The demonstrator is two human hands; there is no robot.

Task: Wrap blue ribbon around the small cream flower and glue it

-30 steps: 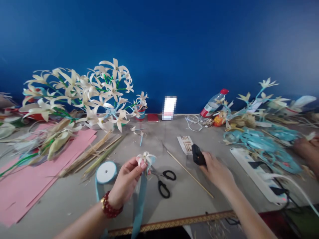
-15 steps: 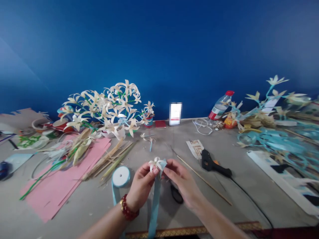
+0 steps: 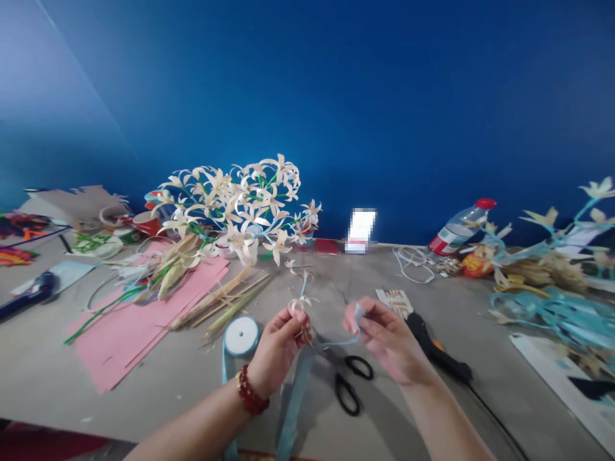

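My left hand [image 3: 284,339], with a red bead bracelet on its wrist, is closed in a pinch on a small cream-petalled craft flower [image 3: 302,306]. To its right, my right hand [image 3: 382,336] pinches the end of a light blue ribbon [image 3: 357,317]. A thin length of this ribbon runs leftward toward the left hand, and a wider strip hangs below to the table's front. Black-handled scissors [image 3: 350,384] lie between and below the hands. A roll of blue ribbon [image 3: 241,335] stands left of the left hand. Beyond the hands lies another small flower with a blue stem [image 3: 304,282].
A black glue gun [image 3: 439,352] with its cord lies at the right. Pink paper sheets [image 3: 129,333] and dried husk strips [image 3: 225,301] cover the left. At the back are a bunch of cream flowers [image 3: 240,205], a blurred-out bright screen [image 3: 361,229] and a tilted bottle [image 3: 459,227].
My right hand has moved right, away from the left, drawing the ribbon end out from the flower. The scissors show more fully. The whole view has shifted.
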